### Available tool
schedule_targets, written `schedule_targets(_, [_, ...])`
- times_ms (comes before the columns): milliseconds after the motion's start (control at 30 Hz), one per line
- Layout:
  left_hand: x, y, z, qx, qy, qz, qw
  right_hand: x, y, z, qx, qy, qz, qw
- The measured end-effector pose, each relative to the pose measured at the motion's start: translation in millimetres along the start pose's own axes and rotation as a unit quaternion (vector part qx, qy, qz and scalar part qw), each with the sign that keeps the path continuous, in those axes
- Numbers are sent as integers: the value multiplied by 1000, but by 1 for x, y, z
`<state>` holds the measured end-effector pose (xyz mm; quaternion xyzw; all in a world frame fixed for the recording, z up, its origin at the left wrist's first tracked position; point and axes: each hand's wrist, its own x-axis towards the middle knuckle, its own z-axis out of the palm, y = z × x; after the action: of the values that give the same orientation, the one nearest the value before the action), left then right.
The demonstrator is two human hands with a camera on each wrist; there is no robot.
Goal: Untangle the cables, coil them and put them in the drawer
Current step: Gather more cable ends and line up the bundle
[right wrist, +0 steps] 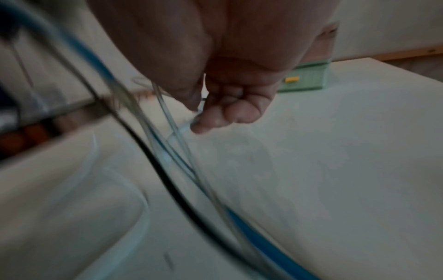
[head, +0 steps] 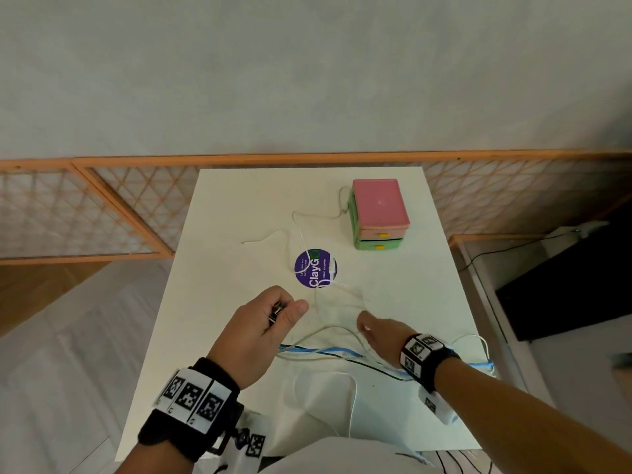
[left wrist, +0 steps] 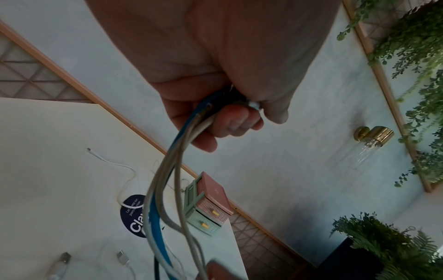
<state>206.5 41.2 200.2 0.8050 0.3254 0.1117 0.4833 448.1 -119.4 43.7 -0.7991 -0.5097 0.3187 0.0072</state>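
Note:
My left hand [head: 273,314] is raised over the white table [head: 225,206] and grips a bundle of blue, grey and black cables [left wrist: 165,189] that hang down from its fist [left wrist: 227,117]. The bundle [head: 321,352] runs rightward under my right hand [head: 371,331]. My right hand [right wrist: 215,113] is low over the table and pinches a thin white cable [right wrist: 182,128] between its fingertips. More thin white cable [head: 297,227] loops across the table's middle toward the small drawer unit [head: 379,213], pink on top and green below, with both drawers closed.
A round purple sticker [head: 315,268] lies mid-table under the white cable. Two loose connectors [left wrist: 123,257] lie on the table near the front. A white cable loop [head: 342,398] sits at the near edge. A wooden lattice screen [head: 85,206] stands behind the table.

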Motion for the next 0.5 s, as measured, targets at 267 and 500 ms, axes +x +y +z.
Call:
schedule_targets(267, [8,-6,7,-14,-21,-7,1000,-28,-47,-86,262,221,-37,939])
schedule_targets(500, [7,-1,8,-38,-16,-10,999,-75,-78,-134,298,118,-147,936])
